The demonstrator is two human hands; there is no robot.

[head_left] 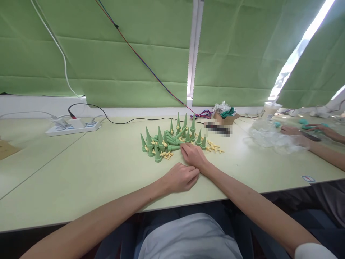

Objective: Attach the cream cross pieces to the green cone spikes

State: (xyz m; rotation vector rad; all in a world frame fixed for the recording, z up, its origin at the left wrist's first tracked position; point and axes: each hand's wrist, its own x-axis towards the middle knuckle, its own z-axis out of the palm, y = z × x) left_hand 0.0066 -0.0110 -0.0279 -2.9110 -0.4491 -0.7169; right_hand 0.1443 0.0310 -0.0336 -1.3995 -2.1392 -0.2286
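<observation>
Green pointed cones [158,153], several upright and others lying in a heap, form a cluster on the table. Small yellow branched pieces [167,155] are scattered among them and at the right side. My right hand [193,155] lies at the front of the cluster, fingers bent and closed, their tips against a green cone [174,148] lying on its side. What is under those fingers is hidden. My left hand [182,177] rests on the table nearer me, curled into a loose fist beside my right wrist; its palm is out of sight.
A white power strip [74,126] with plugs sits at the left. Behind the cones are a blurred dark object [217,128] and a small cardboard box [226,118]. Further right stand a cup [268,110], a clear plastic bag [269,135] and another person's hands [289,130].
</observation>
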